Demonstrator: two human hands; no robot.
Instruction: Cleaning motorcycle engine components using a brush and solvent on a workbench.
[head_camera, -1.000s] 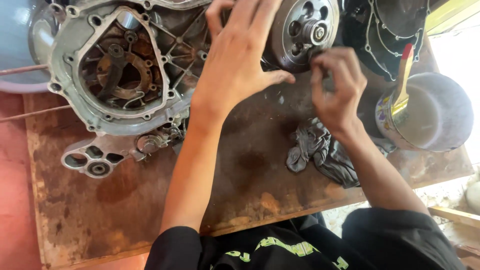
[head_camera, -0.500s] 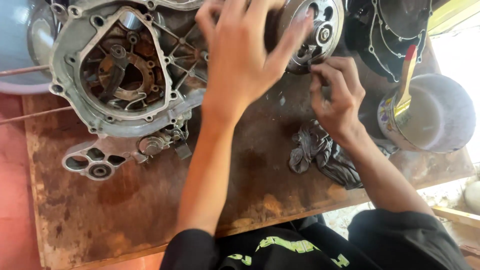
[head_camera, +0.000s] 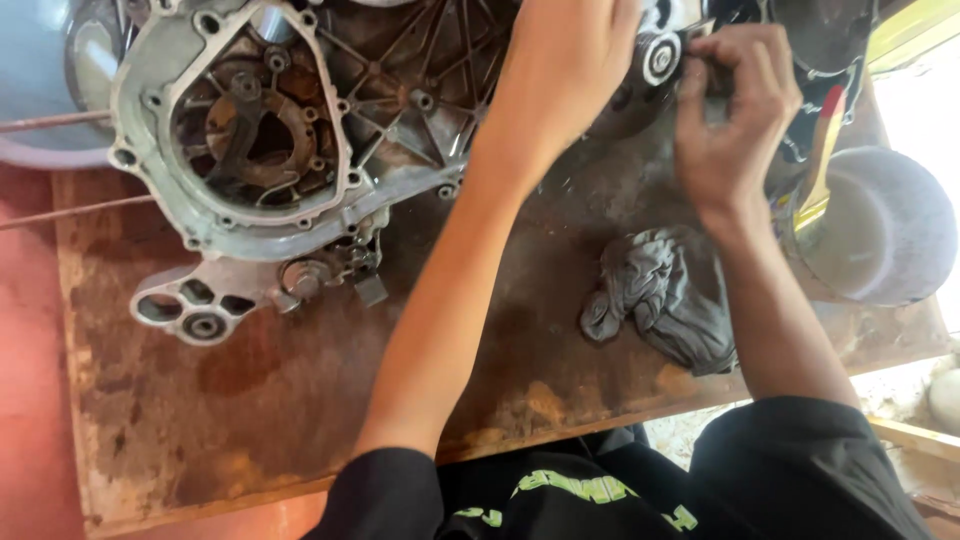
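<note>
My left hand (head_camera: 560, 70) reaches across the board and lies over a round metal clutch part (head_camera: 660, 55) at the top edge, gripping it; most of the part is hidden under the hand. My right hand (head_camera: 730, 120) is beside it on the right, fingers pinched against the part's edge on something small that I cannot make out. A large grey engine crankcase (head_camera: 260, 130) lies to the left of both hands.
A stained wooden board (head_camera: 300, 420) carries everything. A crumpled grey rag (head_camera: 665, 295) lies under my right forearm. A grey pot (head_camera: 885, 235) with a yellow-handled brush (head_camera: 815, 170) stands at right. A dark engine cover (head_camera: 820, 40) is top right, a blue basin (head_camera: 40, 90) top left.
The view has shifted down so the hands and the round part sit nearer the top edge. My left hand has closed down over the round part; my right stays pinched at its edge.
</note>
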